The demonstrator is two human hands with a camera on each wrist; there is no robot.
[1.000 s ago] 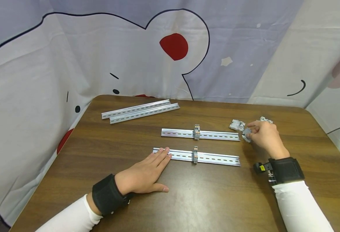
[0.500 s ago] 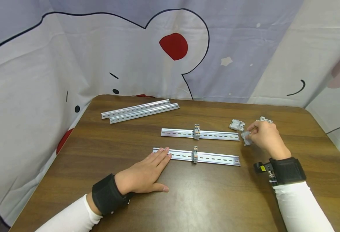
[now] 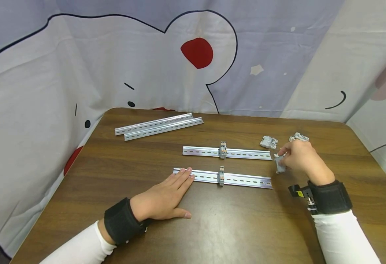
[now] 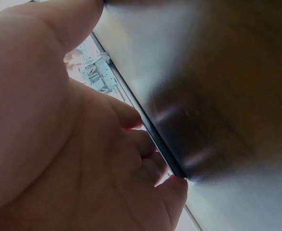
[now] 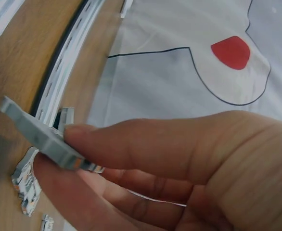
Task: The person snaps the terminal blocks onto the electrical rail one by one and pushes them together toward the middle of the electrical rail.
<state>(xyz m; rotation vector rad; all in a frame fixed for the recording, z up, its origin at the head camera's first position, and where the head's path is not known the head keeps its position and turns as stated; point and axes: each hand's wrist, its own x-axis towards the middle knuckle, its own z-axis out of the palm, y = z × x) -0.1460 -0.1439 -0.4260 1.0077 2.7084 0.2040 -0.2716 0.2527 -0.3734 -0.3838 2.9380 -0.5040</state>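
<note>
My left hand (image 3: 163, 198) lies flat with its fingers on the left end of the near slotted DIN rail (image 3: 245, 180). A grey terminal block (image 3: 221, 176) sits upright near the middle of that rail. My right hand (image 3: 300, 159) pinches another grey terminal block (image 3: 280, 165) between thumb and forefinger, right of the rails. In the right wrist view the held terminal block (image 5: 42, 137) is tilted, its narrow edge with orange spots toward the fingertips. Behind the near rail lies a second DIN rail (image 3: 199, 150), also carrying a terminal block (image 3: 223, 150).
Two more DIN rails (image 3: 163, 129) lie side by side at the back left of the wooden table (image 3: 140, 157). Loose terminal blocks lie near my right hand: one to its left (image 3: 268, 142), others behind it (image 3: 299, 136). A printed cloth (image 3: 114, 55) hangs behind the table.
My right hand has turned and tipped the pinched terminal block, which now hangs lower and nearer to me, away from the loose blocks. My left hand has stayed on the near rail.
</note>
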